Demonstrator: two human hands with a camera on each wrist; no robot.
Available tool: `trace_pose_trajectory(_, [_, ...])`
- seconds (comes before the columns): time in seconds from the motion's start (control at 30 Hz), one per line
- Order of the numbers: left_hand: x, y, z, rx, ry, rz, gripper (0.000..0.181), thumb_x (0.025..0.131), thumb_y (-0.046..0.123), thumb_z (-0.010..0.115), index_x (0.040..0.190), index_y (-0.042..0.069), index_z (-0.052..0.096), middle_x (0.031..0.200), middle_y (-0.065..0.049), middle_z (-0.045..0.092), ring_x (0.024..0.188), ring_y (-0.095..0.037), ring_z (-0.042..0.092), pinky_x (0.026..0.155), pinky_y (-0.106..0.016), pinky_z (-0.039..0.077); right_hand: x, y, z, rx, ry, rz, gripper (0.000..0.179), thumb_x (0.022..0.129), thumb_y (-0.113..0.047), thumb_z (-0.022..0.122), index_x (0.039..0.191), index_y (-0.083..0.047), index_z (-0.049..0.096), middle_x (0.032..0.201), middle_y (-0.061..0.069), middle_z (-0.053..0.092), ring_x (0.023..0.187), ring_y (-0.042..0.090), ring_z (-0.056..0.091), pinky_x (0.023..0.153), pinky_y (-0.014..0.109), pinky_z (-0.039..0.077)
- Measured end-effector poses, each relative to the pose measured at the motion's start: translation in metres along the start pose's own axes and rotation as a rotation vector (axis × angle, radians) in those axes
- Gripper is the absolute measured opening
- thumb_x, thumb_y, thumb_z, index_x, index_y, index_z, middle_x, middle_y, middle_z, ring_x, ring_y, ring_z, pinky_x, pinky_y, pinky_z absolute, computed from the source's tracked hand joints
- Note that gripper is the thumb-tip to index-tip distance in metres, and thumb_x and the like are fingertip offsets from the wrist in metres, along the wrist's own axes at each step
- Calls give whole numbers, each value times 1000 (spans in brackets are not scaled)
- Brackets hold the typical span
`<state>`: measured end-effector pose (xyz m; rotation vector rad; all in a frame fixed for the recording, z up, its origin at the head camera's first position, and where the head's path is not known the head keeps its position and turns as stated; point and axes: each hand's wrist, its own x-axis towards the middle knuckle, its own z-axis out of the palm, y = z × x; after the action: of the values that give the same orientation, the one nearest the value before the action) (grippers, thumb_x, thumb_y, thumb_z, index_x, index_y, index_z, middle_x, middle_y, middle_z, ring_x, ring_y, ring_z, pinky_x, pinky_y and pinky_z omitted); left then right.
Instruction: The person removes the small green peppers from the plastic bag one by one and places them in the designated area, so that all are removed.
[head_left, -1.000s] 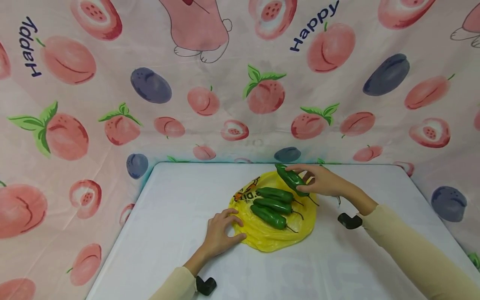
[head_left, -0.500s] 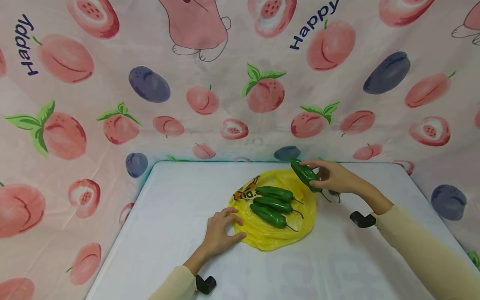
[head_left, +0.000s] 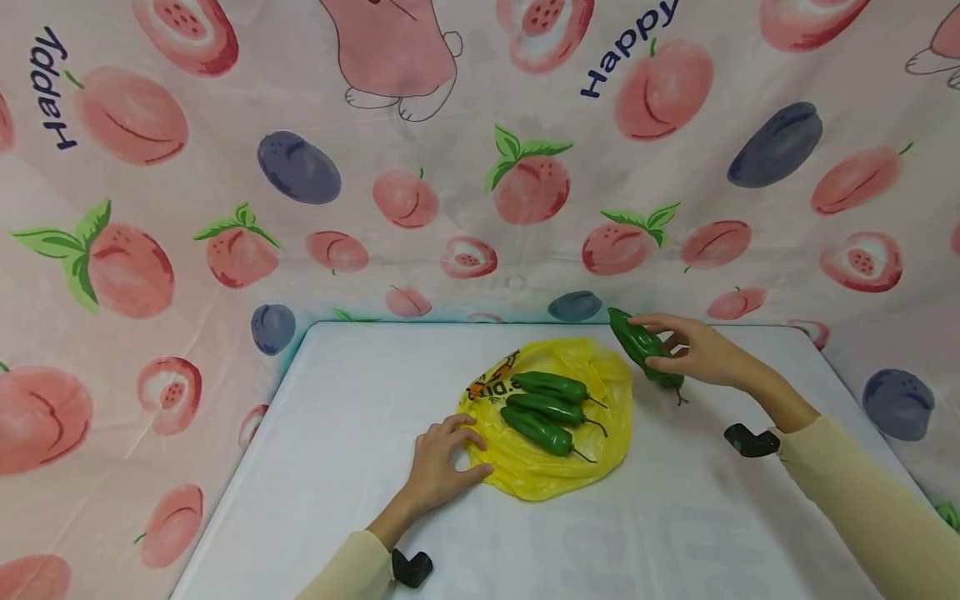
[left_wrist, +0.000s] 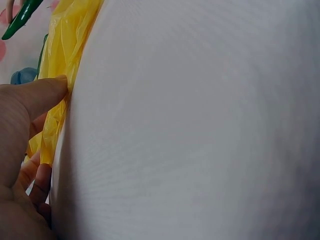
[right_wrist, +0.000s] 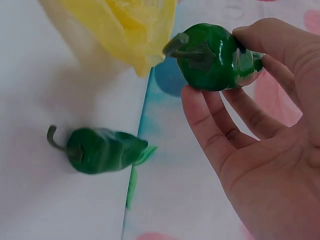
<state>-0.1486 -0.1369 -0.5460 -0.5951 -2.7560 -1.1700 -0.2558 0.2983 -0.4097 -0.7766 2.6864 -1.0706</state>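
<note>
Apparent transfer; right hand (head_left: 699,350) pinches tapered green pepper (head_left: 634,338); left hand (head_left: 438,468) spread at edge of yellow plastic bag (head_left: 540,475); lowering likely next.

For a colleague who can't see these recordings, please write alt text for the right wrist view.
A right hand grips a glossy green pepper, its stem toward the camera. A second green pepper lies on the white table, and part of a yellow plastic bag shows at the top.
</note>
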Motion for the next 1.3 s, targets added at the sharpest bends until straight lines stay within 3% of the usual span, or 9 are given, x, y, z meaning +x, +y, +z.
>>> trace_pose_trajectory(0.13, [1, 0, 0, 13, 2, 6, 24, 82, 31, 87, 99, 23, 71, 137, -5, 60, 118, -29, 53, 91, -52, 31, -4, 8, -5, -25, 21, 36, 60, 94, -15, 76, 149, -14, 51, 141, 22, 56, 102, 29, 68, 83, 29, 54])
trace_pose_trajectory(0.4, [3, 1, -2, 23, 11, 10, 24, 83, 31, 86, 99, 22, 71, 136, -6, 61, 116, -29, 54, 89, -51, 31, -13, 24, -14, -33, 52, 87, 64, 95, -20, 76, 152, -13, 48, 143, 26, 54, 107, 37, 67, 85, 47, 55])
trace_pose_trajectory(0.83, [2, -2, 1, 21, 17, -4, 22, 84, 32, 85, 98, 23, 71, 135, -4, 61, 116, -28, 54, 90, -51, 31, -20, 49, -20, -11, 101, 157, 65, 96, -19, 74, 154, -12, 44, 145, 29, 51, 111, 46, 63, 86, 59, 54])
trace_pose_trajectory(1.13, [1, -2, 2, 16, 17, 3, 21, 84, 33, 85, 98, 24, 71, 136, -4, 61, 114, -27, 54, 89, -50, 32, -28, 63, -19, 23, 116, 203, 64, 98, -19, 71, 154, -11, 42, 143, 29, 52, 113, 48, 60, 82, 52, 55])
trace_pose_trajectory(1.3, [0, -2, 3, 10, 18, 8, 21, 85, 33, 84, 99, 24, 71, 136, -4, 61, 114, -27, 54, 89, -50, 31, -29, 73, -16, 26, 129, 217, 65, 98, -17, 70, 155, -9, 40, 141, 30, 52, 115, 49, 59, 79, 40, 54])
